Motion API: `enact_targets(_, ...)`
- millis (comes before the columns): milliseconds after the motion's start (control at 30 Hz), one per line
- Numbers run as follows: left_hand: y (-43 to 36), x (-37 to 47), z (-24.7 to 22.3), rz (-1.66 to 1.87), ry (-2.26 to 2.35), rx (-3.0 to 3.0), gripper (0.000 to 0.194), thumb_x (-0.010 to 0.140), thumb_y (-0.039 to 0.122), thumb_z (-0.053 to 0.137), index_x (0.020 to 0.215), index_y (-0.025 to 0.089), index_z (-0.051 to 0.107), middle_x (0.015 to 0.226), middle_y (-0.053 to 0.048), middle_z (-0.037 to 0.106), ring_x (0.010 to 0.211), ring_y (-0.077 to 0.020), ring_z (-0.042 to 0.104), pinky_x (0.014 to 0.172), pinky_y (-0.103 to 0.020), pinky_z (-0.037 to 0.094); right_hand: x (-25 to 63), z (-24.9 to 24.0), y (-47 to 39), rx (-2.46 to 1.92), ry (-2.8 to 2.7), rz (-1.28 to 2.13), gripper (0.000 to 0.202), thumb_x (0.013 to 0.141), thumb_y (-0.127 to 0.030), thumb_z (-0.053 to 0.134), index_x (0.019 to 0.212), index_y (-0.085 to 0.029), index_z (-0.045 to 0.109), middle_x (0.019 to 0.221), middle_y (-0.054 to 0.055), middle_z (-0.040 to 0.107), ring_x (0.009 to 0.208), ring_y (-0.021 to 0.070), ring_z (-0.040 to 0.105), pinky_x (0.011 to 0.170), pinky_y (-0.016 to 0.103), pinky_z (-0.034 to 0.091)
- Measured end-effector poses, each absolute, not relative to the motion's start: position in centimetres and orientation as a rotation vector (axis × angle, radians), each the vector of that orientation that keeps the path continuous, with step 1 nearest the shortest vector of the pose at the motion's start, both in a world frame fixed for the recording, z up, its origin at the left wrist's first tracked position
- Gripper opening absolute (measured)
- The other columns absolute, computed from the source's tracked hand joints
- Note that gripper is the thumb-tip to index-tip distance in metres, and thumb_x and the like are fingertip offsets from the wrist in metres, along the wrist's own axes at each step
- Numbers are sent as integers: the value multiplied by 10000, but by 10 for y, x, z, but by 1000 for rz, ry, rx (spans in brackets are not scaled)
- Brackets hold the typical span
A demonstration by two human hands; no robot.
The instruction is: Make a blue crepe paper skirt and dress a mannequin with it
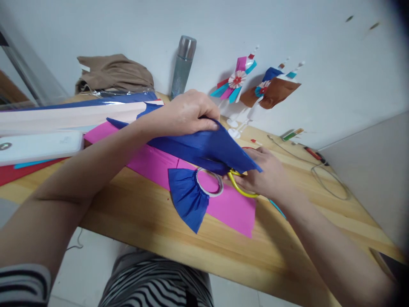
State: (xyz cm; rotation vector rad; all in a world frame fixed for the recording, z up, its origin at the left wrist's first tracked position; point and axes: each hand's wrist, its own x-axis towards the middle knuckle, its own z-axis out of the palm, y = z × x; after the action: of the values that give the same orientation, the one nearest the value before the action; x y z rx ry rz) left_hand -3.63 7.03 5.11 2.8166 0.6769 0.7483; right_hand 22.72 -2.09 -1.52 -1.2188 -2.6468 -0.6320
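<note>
Blue paper [191,147] is above the pink sheet [236,217], far edge pinched in my left hand [193,111]. My right hand [266,170] holds the yellow-handled scissors [235,185] at its right end. Looks like the cutting step; blades hidden, can't tell progress. Next move probably needs taut paper, blades clear of the pleated blue piece [188,196] nearer me.
</note>
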Motion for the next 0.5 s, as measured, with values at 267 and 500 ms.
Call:
enact_targets(267, 68, -38, 55, 716, 687, 2839, 218, 885, 209, 577, 871, 142, 784, 656, 54, 656, 617, -60, 558, 645, -181, 356, 229, -17, -22, -1083, -2645, -587, 195, 938, -189, 477, 864, -170, 656, 656, 50, 642, 579, 164, 542, 655, 314, 329)
enact_targets(500, 68, -39, 55, 716, 703, 2864, 231, 890, 281, 579, 837, 160, 770, 654, 55, 658, 630, -64, 564, 634, -171, 356, 227, -14, -25, -1117, -2648, -461, 309, 956, -394, 541, 736, -190, 615, 689, 75, 647, 635, 191, 569, 681, 326, 381)
